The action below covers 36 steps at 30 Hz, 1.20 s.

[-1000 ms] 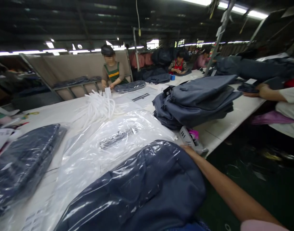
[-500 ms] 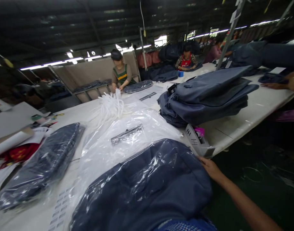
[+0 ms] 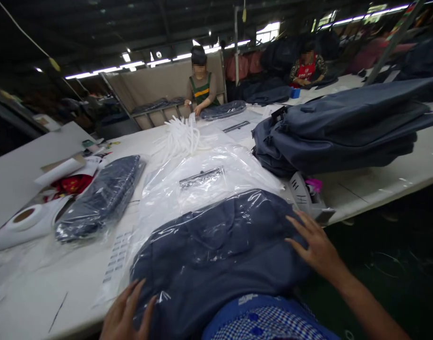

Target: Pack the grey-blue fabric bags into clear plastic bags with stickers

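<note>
**Here, both hands spread on a bagged backpack**

The navy backpack [image 3: 216, 245], sealed in clear plastic, lies on the counter [image 3: 379, 184] between the two hands. The right hand [image 3: 313, 245] rests on its right edge, fingers fanned wide and gripping nothing. The left hand [image 3: 126, 314] lies at its near left corner, fingers also spread. The frame cuts that hand off, so its palm may or may not be touching the plastic. Just beyond the backpack lies a loose pile of clear plastic bags [image 3: 209, 184]. Past the right hand sits a stack of grey-blue backpacks [image 3: 343, 127]. Well beyond the left hand lie a second bagged backpack [image 3: 103, 196] and a white tape roll [image 3: 25, 222].
</note>
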Each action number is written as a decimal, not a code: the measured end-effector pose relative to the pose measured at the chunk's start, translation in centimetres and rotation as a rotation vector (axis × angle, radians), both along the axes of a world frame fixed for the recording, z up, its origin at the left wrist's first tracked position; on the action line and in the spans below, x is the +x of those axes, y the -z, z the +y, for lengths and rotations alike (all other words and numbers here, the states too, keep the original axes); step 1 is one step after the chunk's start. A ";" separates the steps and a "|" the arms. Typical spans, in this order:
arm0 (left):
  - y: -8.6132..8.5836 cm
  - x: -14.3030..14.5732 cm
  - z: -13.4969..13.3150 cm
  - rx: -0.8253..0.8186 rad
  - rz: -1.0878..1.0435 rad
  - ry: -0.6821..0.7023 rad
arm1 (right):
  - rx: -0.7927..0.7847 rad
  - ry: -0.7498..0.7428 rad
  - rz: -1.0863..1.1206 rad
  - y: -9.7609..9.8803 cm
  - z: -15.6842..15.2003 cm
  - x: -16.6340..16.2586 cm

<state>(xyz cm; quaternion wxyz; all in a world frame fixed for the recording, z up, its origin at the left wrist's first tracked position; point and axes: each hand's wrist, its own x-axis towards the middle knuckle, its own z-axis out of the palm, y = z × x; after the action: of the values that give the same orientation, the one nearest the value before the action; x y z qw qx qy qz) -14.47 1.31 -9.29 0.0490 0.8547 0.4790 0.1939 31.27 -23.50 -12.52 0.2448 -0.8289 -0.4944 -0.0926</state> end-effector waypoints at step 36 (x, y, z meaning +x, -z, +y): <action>6.6 14.9 -7.1 -0.051 0.190 0.636 | 0.220 -0.162 2.308 7.3 0.9 -14.9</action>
<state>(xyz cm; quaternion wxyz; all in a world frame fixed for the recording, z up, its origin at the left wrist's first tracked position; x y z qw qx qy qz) 0.45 -5.83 -15.89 0.0838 0.9741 0.1956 0.0762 16.33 -22.63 -19.80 0.6257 -0.3608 -0.0184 0.6913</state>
